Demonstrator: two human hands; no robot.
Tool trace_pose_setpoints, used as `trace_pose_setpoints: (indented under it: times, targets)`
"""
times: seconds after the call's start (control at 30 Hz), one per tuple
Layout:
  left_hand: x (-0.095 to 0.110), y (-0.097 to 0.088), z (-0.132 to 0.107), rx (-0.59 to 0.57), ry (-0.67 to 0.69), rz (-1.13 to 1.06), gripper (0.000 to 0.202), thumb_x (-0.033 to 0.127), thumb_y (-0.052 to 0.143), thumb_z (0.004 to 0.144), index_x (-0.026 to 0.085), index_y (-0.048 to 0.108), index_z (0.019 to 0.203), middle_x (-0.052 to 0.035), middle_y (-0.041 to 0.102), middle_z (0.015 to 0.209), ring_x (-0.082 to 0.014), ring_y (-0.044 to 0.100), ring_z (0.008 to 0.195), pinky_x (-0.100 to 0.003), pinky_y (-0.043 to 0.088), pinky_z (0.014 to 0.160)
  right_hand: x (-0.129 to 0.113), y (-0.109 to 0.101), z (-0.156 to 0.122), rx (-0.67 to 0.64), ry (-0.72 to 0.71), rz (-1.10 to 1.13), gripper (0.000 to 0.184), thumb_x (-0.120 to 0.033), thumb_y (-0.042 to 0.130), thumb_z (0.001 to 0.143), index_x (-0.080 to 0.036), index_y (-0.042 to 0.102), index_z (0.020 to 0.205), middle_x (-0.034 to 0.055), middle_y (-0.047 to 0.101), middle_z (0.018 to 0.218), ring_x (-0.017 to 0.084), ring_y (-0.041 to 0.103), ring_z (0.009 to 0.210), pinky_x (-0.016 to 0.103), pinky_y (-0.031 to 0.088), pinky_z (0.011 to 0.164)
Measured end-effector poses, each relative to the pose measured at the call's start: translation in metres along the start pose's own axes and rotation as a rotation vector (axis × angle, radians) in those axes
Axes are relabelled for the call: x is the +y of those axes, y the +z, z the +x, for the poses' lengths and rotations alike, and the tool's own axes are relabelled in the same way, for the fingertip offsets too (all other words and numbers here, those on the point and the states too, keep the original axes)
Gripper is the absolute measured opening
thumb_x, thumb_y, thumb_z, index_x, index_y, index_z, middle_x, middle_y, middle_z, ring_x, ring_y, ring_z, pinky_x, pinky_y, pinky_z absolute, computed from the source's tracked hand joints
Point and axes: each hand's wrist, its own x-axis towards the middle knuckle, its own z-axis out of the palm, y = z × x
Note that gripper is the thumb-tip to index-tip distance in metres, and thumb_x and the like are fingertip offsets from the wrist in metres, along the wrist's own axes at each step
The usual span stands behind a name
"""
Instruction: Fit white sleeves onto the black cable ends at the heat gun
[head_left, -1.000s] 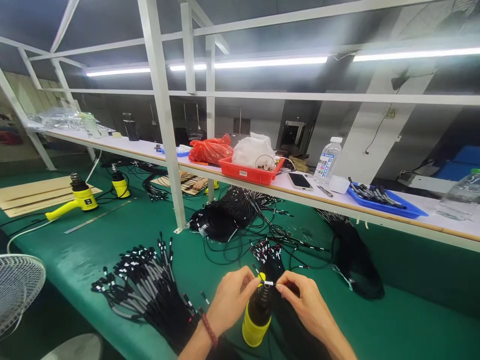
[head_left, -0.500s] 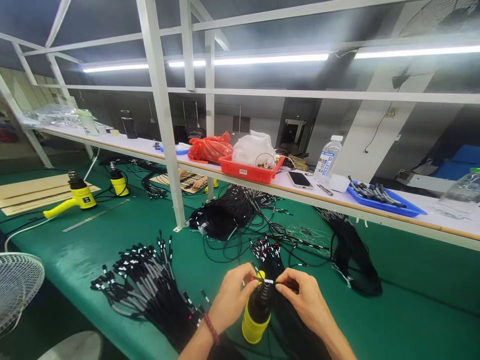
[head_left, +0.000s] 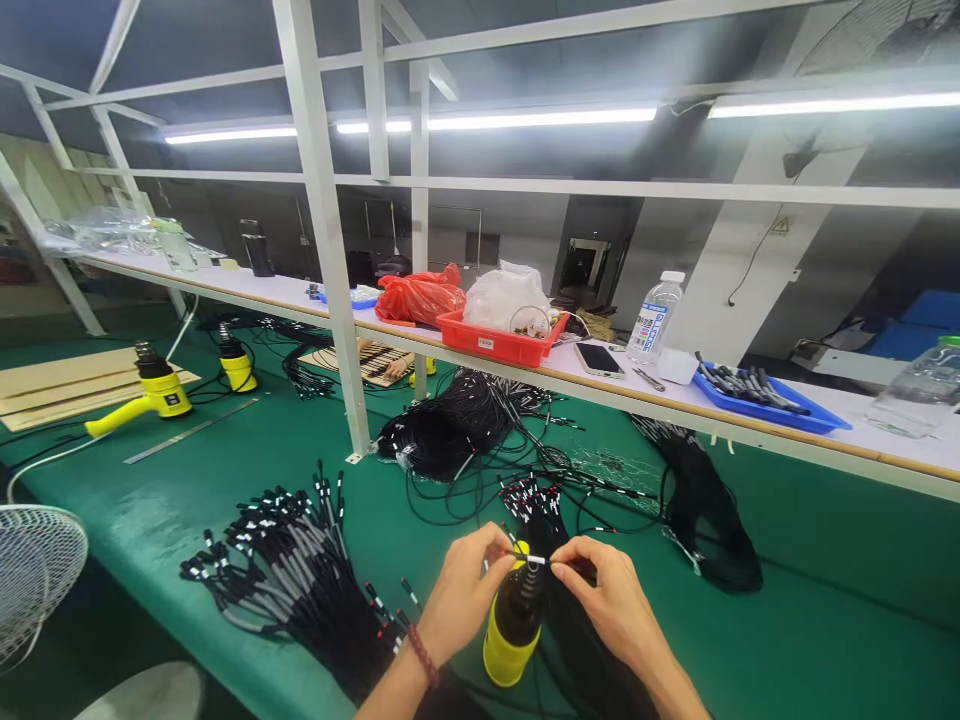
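My left hand (head_left: 466, 590) and my right hand (head_left: 604, 595) pinch the two sides of a thin black cable end with a white sleeve (head_left: 534, 560). They hold it just above the nozzle of an upright yellow and black heat gun (head_left: 514, 625) at the near edge of the green bench. A red bead bracelet is on my left wrist. Behind the hands lies a bunch of black cables with red and white tips (head_left: 534, 500). A larger pile of sleeved black cables (head_left: 292, 570) lies to the left of my left hand.
A green bench top (head_left: 810, 610) runs under a white shelf (head_left: 750, 410) carrying a red tray (head_left: 499, 345), phone (head_left: 598, 360), water bottle (head_left: 654, 318) and blue tray (head_left: 772, 400). Coiled black cables (head_left: 442, 430), two more yellow heat guns (head_left: 150, 395), a white frame post (head_left: 330, 250) and a fan (head_left: 37, 575) are around.
The view has shifted slightly. Both hands stay pinched on the cable end over the heat gun nozzle, moved a little upward in the picture.
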Motion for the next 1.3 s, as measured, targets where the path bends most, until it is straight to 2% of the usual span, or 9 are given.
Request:
trace_pose_setpoints:
  times: [0.2, 0.4, 0.6, 0.67, 0.87, 1.1, 1.3]
  targets:
    - [0.0031, -0.0008, 0.0011, 0.008, 0.008, 0.054, 0.012, 0.028, 0.045, 0.089, 0.022, 0.055, 0.085, -0.0003, 0.062, 0.088, -0.0197, 0.054, 0.085, -0.03, 0.039, 0.079, -0.0003, 0.002, 0.0001, 0.015, 0.009, -0.001, 0.016, -0.027, 0.054, 0.083, -0.02, 0.066, 0.073, 0.0003, 0.069, 0.072, 0.017, 0.062, 0.068, 0.024, 0.042, 0.064]
    - [-0.0028, 0.0034, 0.0014, -0.001, -0.013, 0.224, 0.037, 0.038, 0.03, 0.096, 0.021, 0.047, 0.068, 0.0002, 0.056, 0.069, -0.0204, 0.051, 0.075, -0.032, 0.037, 0.076, -0.0012, 0.0028, -0.0039, -0.024, 0.003, -0.146, 0.035, -0.036, 0.047, 0.091, -0.021, 0.061, 0.063, -0.0016, 0.063, 0.061, 0.016, 0.054, 0.061, 0.024, 0.034, 0.057]
    - [-0.0038, 0.0029, -0.0012, 0.007, 0.044, 0.054, 0.017, 0.032, 0.042, 0.092, 0.022, 0.054, 0.084, 0.0003, 0.06, 0.086, -0.0184, 0.053, 0.086, -0.029, 0.038, 0.081, 0.0014, 0.0021, -0.0031, 0.003, 0.017, -0.02, 0.019, -0.029, 0.053, 0.086, -0.02, 0.062, 0.071, -0.0018, 0.065, 0.068, 0.015, 0.057, 0.064, 0.022, 0.038, 0.059]
    - [-0.0036, 0.0029, -0.001, 0.006, 0.05, 0.045, 0.017, 0.032, 0.043, 0.092, 0.022, 0.054, 0.085, 0.0001, 0.061, 0.088, -0.0184, 0.053, 0.087, -0.029, 0.038, 0.081, 0.0022, 0.0013, -0.0026, 0.011, 0.024, -0.017, 0.019, -0.029, 0.053, 0.085, -0.02, 0.062, 0.071, -0.0015, 0.065, 0.068, 0.015, 0.057, 0.064, 0.022, 0.038, 0.059]
    - [-0.0042, 0.0049, 0.0015, 0.006, 0.0, 0.201, 0.045, 0.04, 0.028, 0.098, 0.02, 0.048, 0.063, 0.0001, 0.055, 0.065, -0.0186, 0.051, 0.07, -0.029, 0.037, 0.071, 0.003, 0.0016, -0.005, -0.028, 0.038, -0.108, 0.036, -0.04, 0.045, 0.091, -0.02, 0.06, 0.064, -0.0018, 0.059, 0.058, 0.015, 0.052, 0.058, 0.024, 0.032, 0.054]
    - [0.0014, 0.001, -0.0011, 0.042, 0.043, 0.063, 0.023, 0.036, 0.04, 0.093, 0.022, 0.052, 0.08, -0.0003, 0.06, 0.082, -0.0186, 0.054, 0.082, -0.029, 0.04, 0.079, 0.0015, 0.0041, -0.004, -0.005, -0.007, -0.041, 0.026, -0.036, 0.048, 0.089, -0.021, 0.061, 0.071, -0.0013, 0.063, 0.067, 0.015, 0.054, 0.062, 0.023, 0.036, 0.057]
    - [-0.005, 0.0035, 0.0006, 0.046, -0.003, 0.189, 0.044, 0.041, 0.031, 0.097, 0.021, 0.046, 0.061, 0.0011, 0.054, 0.064, -0.0174, 0.051, 0.069, -0.029, 0.038, 0.072, 0.0008, 0.0029, -0.0067, -0.078, 0.03, -0.095, 0.038, -0.04, 0.042, 0.093, -0.021, 0.062, 0.067, -0.0034, 0.053, 0.054, 0.014, 0.047, 0.054, 0.024, 0.031, 0.052]
